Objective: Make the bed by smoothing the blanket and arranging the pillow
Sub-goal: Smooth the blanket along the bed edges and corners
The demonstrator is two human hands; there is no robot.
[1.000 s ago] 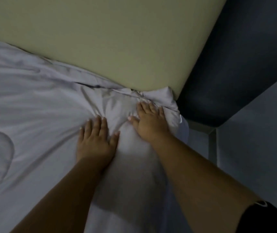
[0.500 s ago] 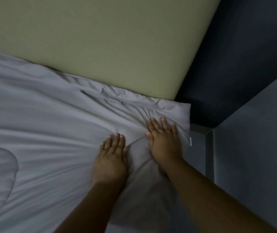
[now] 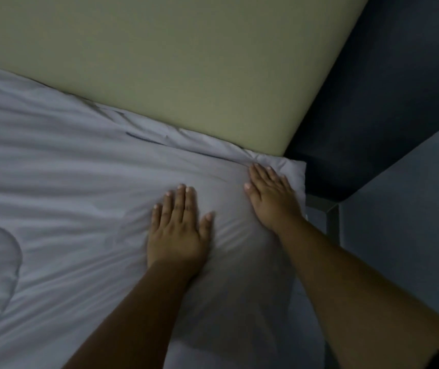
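Observation:
A pale grey quilted blanket [image 3: 66,209] covers the bed and runs up to a yellowish padded headboard [image 3: 173,62]. Its far right corner [image 3: 292,169] lies puffed beside the headboard's end. My left hand [image 3: 178,230] presses flat on the blanket with straight, spread fingers. My right hand [image 3: 271,198] lies flat close to that corner, fingertips at a bunch of folds against the headboard. Creases fan out leftward from both hands. No pillow is in view.
A dark wall [image 3: 399,75] stands right of the headboard. A grey surface [image 3: 412,222] fills the right side, with a narrow gap and a pale frame edge [image 3: 330,222] beside the bed's corner. The room is dim.
Both hands slid back from the headboard and then forward again over the blanket, with fingers spread wider. The bunched corner has been flattened and now lies fuller beside the headboard's end.

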